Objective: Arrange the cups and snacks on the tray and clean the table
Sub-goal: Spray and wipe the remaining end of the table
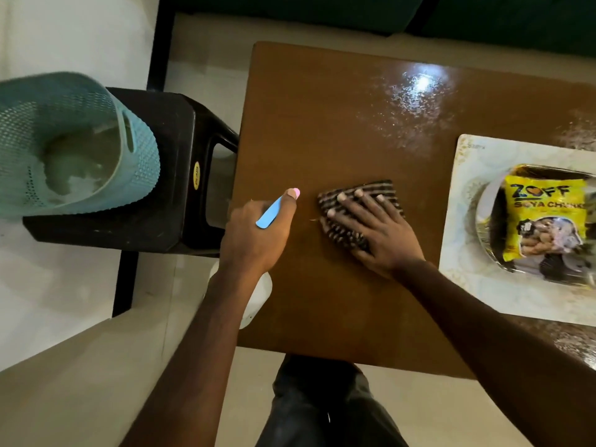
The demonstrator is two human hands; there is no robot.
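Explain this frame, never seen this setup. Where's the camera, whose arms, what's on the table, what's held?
No machine here: these are a person's two bare hands, filmed by one wide-angle camera worn on their head, looking down. The left hand grips a spray bottle. The right hand presses flat on a striped cloth on the brown table. At right, a tray holds a yellow soya chunks packet. Left of the table, a black stool carries a teal basket.

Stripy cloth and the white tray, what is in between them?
Only bare brown table, seen in the head view. The right hand lies flat on the stripy cloth, and its outer edge pokes a little toward the white tray.
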